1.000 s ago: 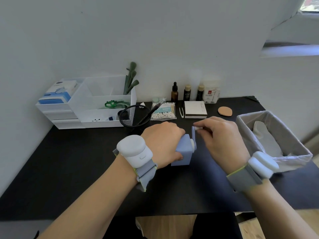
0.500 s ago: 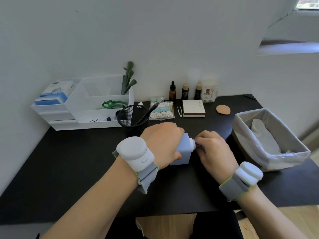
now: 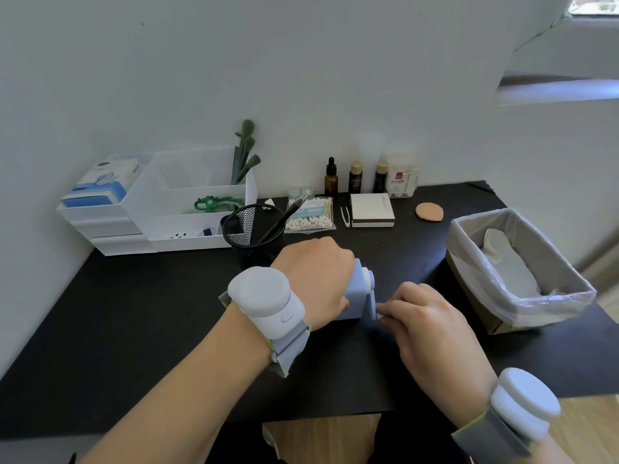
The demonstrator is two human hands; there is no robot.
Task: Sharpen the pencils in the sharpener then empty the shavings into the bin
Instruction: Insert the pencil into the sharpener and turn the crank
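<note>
1. Left hand (image 3: 313, 279) clamps over the top and far side of the blue crank sharpener (image 3: 356, 291), fingers curled round the body, pinning it to the black desk (image 3: 134, 329).
2. Right hand (image 3: 432, 326) pinches the white knob of the crank handle (image 3: 372, 304) between curled fingertips, just right of the left-hand grip.
3. Compared with a second ago, knob now sits low, beside the sharpener's base, not up at its top: roughly half a turn down, so cranking looks well under way.
4. Pencil being sharpened hidden behind the left hand; cannot tell how far in.
5. Lined bin (image 3: 522, 296) stands well right of the crank grip, shavings not yet emptied.
6. One dark pencil (image 3: 284, 217) leans in the mesh cup (image 3: 249, 229) just beyond the left hand.
</note>
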